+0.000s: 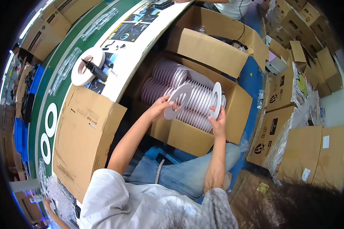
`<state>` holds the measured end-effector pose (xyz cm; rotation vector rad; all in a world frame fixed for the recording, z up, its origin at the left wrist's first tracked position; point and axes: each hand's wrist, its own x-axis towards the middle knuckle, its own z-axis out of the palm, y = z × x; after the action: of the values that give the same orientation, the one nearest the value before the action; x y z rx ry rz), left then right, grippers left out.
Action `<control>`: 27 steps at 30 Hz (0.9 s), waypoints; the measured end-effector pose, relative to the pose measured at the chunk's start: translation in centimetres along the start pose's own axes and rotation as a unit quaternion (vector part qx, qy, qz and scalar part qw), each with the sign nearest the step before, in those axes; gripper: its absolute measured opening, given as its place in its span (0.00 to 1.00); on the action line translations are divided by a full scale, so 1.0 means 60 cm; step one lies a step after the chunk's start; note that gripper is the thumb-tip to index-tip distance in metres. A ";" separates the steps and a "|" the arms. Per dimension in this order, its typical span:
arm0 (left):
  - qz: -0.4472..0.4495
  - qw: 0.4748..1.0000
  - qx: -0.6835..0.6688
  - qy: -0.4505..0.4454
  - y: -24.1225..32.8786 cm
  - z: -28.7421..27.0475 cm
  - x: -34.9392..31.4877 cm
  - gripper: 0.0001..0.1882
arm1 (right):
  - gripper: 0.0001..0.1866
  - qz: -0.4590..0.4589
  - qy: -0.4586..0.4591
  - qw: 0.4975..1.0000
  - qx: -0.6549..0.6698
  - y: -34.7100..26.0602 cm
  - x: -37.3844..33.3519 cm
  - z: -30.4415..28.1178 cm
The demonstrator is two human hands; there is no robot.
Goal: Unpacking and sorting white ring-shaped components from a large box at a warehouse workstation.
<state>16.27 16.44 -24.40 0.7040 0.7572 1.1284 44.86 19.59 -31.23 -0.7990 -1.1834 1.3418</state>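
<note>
My left hand [159, 109] grips a flat white ring [169, 113] by its near edge, thumb on its face. A second white ring [219, 97], seen more edge-on, is pinched in my right hand [218, 123]. Both rings are held above an opened cardboard box [237, 108] in front of me. Packed inside it in rows are several round white reels [198, 93], standing on edge. The held rings partly cover the reels behind them.
Beyond lies another open carton [210, 49] with black cable inside. At left, a white bench [122, 63] carries a white reel [78, 77] and a dark bottle [96, 71]. White rings [46, 149] lie on the green belt [37, 114]. Stacked cartons [281, 91] line the right.
</note>
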 end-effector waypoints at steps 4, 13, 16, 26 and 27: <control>-0.044 0.969 0.226 0.087 -0.022 -0.002 0.031 0.10 | 0.28 0.104 0.054 0.990 -0.074 0.028 0.016 -0.018; -0.097 0.966 0.209 0.114 -0.030 -0.001 0.003 0.22 | 0.14 0.000 0.051 0.997 -0.051 -0.020 0.004 0.029; -0.087 0.919 0.339 0.180 -0.060 0.020 0.005 0.21 | 0.16 0.071 0.045 0.992 -0.092 0.004 0.009 0.008; 0.038 0.895 0.408 0.177 -0.080 0.022 0.024 0.18 | 0.12 0.072 0.166 0.983 -0.014 0.023 0.006 0.011; -0.009 0.901 0.397 0.173 -0.074 0.031 0.028 0.17 | 0.11 0.078 0.189 0.978 -0.038 0.026 0.006 0.003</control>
<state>20.49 16.65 -27.23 1.1807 1.5674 0.9141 44.19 20.09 -32.63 -1.1647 -0.8891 1.2055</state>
